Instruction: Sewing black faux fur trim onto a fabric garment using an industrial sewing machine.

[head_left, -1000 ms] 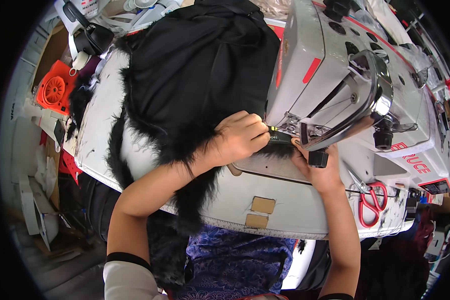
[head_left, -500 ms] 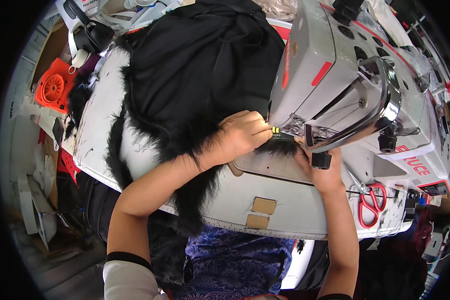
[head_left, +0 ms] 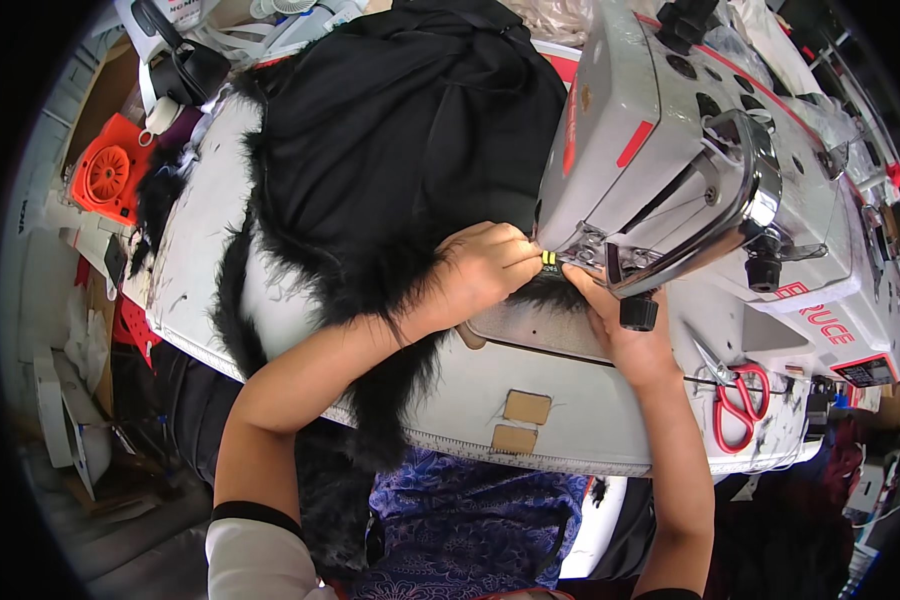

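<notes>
A black fur-trimmed garment point(head_left: 400, 130) lies over the sewing table, its edge under the front of a white sewing machine point(head_left: 610, 120). My left hand point(head_left: 485, 265) is closed in a pinch on the garment's edge, beside the left end of a small dark label point(head_left: 550, 268) with yellow-green marks. From the right, my right hand point(head_left: 630, 335) reaches under the machine head, its fingertips at the label's right end, pinching it. The machine's front parts and a black knob hide some of its fingers. Whether the needle touches the label cannot be seen.
Red-handled scissors point(head_left: 740, 408) lie on the right of the white table point(head_left: 450, 395). Two tan patches point(head_left: 526, 407) sit near its front edge, along a measuring tape. An orange device point(head_left: 110, 172) and black fur scraps point(head_left: 158, 205) are at the left.
My right hand has shifted left, bringing its fingertips up to the label, whose face now shows more. The left hand stays almost in place. The view has turned slightly.
</notes>
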{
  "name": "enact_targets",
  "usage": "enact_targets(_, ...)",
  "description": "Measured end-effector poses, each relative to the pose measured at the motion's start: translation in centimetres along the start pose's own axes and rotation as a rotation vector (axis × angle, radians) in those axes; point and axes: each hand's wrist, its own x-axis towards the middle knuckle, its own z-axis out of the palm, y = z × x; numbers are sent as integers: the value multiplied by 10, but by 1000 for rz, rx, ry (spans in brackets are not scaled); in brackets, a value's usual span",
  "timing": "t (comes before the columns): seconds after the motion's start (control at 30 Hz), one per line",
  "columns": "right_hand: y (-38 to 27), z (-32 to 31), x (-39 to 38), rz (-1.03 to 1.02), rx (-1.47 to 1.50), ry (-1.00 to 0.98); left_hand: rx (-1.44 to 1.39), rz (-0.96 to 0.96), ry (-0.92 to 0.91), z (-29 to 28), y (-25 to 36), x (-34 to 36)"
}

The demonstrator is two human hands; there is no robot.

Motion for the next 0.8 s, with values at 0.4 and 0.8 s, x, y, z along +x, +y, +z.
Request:
enact_targets(0.4, -5, -5, 6, -37, 8, 81, 98, -5, -143, -1, 4, -2)
enact_targets(0.8, 0, 3, 3, -55, 43, 128, 89, -28, 9, 3, 5, -2)
